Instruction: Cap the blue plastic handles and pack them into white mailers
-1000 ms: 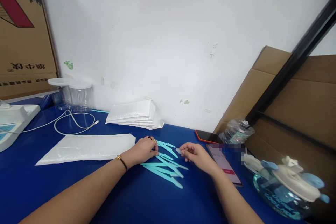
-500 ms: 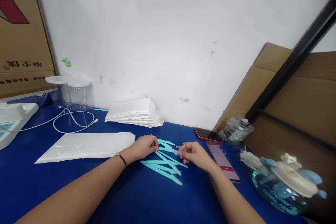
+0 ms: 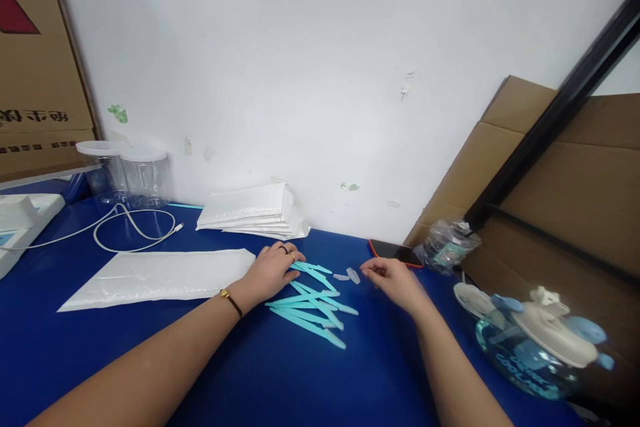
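Several turquoise plastic sticks (image 3: 310, 303) lie fanned out on the blue table (image 3: 300, 380). My left hand (image 3: 273, 270), with a ring and a black wrist cord, lies on their left ends, its fingers curled over one stick. My right hand (image 3: 395, 280) hovers to the right of the pile, thumb and fingers loosely pinched; whether anything is in them I cannot make out. Two small clear caps (image 3: 353, 275) lie on the table just left of its fingertips.
A white padded envelope (image 3: 155, 277) lies left of my left hand, a stack of them (image 3: 250, 210) by the wall. A white cable (image 3: 135, 227), clear jars (image 3: 125, 173), a red-cased phone (image 3: 395, 252), a plastic bag (image 3: 447, 243), a water jug (image 3: 540, 340) and cardboard (image 3: 550, 173) surround the area.
My right hand has drawn back to the right, away from the sticks, and a second clear cap now lies on the table. My left hand stayed on the stick ends.
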Available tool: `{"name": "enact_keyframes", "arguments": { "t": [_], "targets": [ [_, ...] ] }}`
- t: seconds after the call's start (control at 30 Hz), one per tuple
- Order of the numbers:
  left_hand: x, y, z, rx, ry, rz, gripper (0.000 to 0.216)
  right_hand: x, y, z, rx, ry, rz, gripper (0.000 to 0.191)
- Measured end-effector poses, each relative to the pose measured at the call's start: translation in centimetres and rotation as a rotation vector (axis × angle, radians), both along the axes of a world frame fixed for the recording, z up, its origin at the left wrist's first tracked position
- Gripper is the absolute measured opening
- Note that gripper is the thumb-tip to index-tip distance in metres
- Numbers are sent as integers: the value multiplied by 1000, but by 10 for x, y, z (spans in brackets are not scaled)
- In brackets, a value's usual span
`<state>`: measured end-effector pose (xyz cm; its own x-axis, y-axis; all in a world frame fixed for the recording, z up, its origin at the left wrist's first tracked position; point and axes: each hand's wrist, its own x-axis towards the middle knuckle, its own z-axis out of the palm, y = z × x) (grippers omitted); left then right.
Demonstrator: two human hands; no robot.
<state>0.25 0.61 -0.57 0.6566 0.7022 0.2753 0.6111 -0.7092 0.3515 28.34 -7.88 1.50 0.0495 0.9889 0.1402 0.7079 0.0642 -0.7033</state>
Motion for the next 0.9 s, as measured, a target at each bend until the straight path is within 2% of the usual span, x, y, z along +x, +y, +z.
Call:
{"name": "enact_keyframes", "arguments": {
  "t": [0.1,0.27,0.47,0.6,0.73,0.9],
  "targets": [
    [2,7,-5,3,40,21,19,16,3,-4,84,-202,-53,17],
    [5,9,-8,-7,19,37,10,7,14,-25,56,-246,-23,19],
    [2,2,1,-31,-54,27,10,1,19,-36,24,-178,-21,14],
    [0,-5,8,-139,-102,10,12,4,16,-34,-5,-82,3,14],
    [-1,-6,6,-270,-133,4,17,7,17,-35,-65,29,1,21],
    [-1,-4,5,-281,-163,14,16,4,13,-29,-89,37,21,17]
  ]
}}
